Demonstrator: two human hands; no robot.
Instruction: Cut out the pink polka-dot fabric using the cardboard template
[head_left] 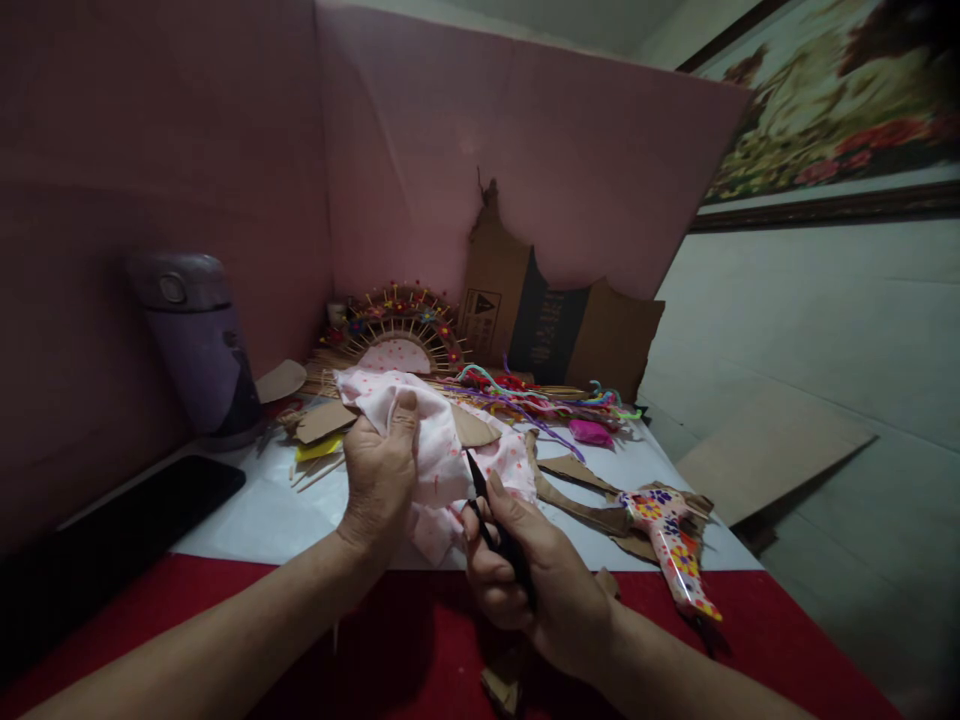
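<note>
Right hand [551, 575], fingers wrapped round black scissors [517, 568] — left hand [381, 470], fingers clamped on spotted cloth [433, 430] — whose slack folds could bunch at the blade [475, 474] and snag.

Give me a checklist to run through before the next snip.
1. Cloth held: ok, the left hand grips the dotted pink cloth.
2. Scissors in hand: ok, the right hand holds the black scissors, blade tip up by the cloth.
3. Cloth smooth: not ok, it is bunched and creased.
4. Left fingers clear of the blades: cannot tell, the thumb is clear but the cloth hides other fingers.
5. Flower-patterned glue gun clear of both hands: ok, it lies off to the right.
</note>
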